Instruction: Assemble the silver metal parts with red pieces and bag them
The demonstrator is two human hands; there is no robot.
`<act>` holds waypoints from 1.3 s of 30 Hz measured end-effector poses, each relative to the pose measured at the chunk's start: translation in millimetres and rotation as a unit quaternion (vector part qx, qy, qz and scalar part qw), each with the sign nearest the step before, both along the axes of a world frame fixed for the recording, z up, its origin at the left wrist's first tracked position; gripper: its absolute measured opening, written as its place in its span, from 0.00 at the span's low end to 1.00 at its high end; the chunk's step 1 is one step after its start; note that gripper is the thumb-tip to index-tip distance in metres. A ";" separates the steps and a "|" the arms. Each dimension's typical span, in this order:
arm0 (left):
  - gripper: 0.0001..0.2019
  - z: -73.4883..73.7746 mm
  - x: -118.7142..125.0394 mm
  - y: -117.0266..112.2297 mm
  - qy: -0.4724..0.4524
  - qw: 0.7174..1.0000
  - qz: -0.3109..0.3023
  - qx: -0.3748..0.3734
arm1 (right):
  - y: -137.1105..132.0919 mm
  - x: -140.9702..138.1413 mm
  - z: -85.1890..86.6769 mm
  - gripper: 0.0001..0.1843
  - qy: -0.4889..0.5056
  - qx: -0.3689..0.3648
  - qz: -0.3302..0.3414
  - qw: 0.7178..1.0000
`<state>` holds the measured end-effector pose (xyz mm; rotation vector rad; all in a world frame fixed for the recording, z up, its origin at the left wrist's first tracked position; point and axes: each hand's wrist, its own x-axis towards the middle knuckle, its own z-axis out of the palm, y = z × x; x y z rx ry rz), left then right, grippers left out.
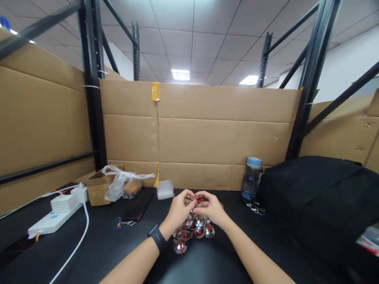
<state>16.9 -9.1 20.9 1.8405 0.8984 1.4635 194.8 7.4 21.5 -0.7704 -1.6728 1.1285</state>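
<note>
My left hand [182, 206] and my right hand [212, 208] meet in the middle over the black table. Their fingertips are pinched together around a small red cord loop [200, 200] with a thin shiny piece beside it. Just below and partly behind the fingers lies a cluster of round, silvery, dome-like metal discs [199, 232] with red showing on them. One disc [179, 246] sits closest to me, near my left wrist. The fingers hide part of the cluster, and how the loop joins the discs cannot be made out. A dark watch [157, 236] is on my left wrist.
To the left are a white power strip [56, 219] with cables, a small cardboard box [99, 189], a plastic bag [124, 185] and a black pouch [137, 207]. Clear plastic pieces [165, 189] lie behind my hands. A blue-lidded bottle [251, 179] and black backpack [316, 201] stand right.
</note>
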 end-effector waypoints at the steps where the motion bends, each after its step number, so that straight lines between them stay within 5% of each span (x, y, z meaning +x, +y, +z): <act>1: 0.07 -2.6 -0.1 2.5 -0.019 0.999 -0.030 -0.030 | -0.3 0.4 0.8 0.34 -0.005 0.002 0.002 1.000; 6: 0.07 -8.1 -1.1 11.5 -0.077 0.990 -0.066 -0.099 | -3.2 -0.2 4.5 0.32 -0.033 0.030 0.019 0.999; 9: 0.05 -5.4 -9.0 17.3 -0.041 0.994 -0.033 -0.100 | -2.3 -1.3 7.0 0.31 -0.034 0.032 0.011 0.999; 12: 0.04 -4.4 -29.3 26.6 0.006 0.996 0.041 -0.079 | 7.4 9.1 8.3 0.28 -0.059 0.050 -0.074 0.994; 15: 0.06 -9.1 -55.4 36.6 0.148 0.980 0.131 -0.027 | 24.3 36.0 4.4 0.25 -0.179 0.121 -0.239 0.947; 18: 0.08 -17.3 -73.8 43.7 0.286 0.946 0.153 0.004 | 40.4 65.9 -6.1 0.21 -0.318 0.135 -0.312 0.885; 26: 0.09 -26.9 -78.6 47.3 0.374 0.918 0.134 0.004 | 59.0 81.4 -31.8 0.20 -0.405 0.090 -0.265 0.870; 30: 0.12 -19.8 -71.0 40.1 0.350 0.928 0.110 0.057 | 57.0 79.4 -28.4 0.15 -0.452 0.091 -0.264 0.847; 34: 0.12 -10.7 -55.7 26.6 0.374 0.923 0.008 0.092 | 51.0 81.5 -21.2 0.09 -0.491 0.092 -0.259 0.827; 39: 0.12 -8.9 -41.2 16.4 0.400 0.910 -0.014 0.113 | 40.6 78.9 -10.1 0.17 -0.495 0.131 -0.262 0.818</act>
